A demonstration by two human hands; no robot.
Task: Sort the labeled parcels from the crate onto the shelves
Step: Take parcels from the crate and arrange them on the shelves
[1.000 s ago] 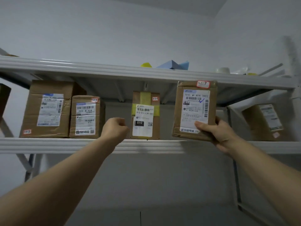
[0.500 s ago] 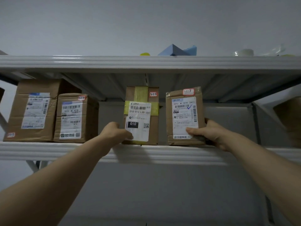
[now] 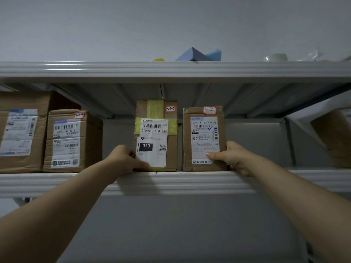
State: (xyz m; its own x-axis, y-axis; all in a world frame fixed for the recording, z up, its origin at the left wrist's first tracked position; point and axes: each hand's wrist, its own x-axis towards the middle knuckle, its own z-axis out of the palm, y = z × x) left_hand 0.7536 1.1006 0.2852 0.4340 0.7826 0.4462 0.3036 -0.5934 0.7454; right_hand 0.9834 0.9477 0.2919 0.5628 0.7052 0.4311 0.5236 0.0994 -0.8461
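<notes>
A brown parcel tagged 5-1-7 [image 3: 203,130] stands upright on the grey metal shelf [image 3: 171,181]. My right hand [image 3: 230,157] grips its lower right corner, thumb across the front label. Just to its left stands the parcel tagged 5-1-6 [image 3: 157,118], with yellow tape and a white label. My left hand [image 3: 124,160] holds that one at its lower left edge, thumb along the bottom of the label. The two parcels stand side by side with a narrow gap.
Further left on the same shelf stand a parcel tagged 5-1-4 [image 3: 70,139] and a bigger box [image 3: 20,130]. Another brown box [image 3: 332,137] leans at the far right. The upper shelf [image 3: 171,70] carries blue foam shapes [image 3: 197,55] and small items.
My right hand brought the 5-1-7 parcel down from the air onto the shelf beside 5-1-6. My left hand moved from a fist in front of the shelf onto the 5-1-6 parcel.
</notes>
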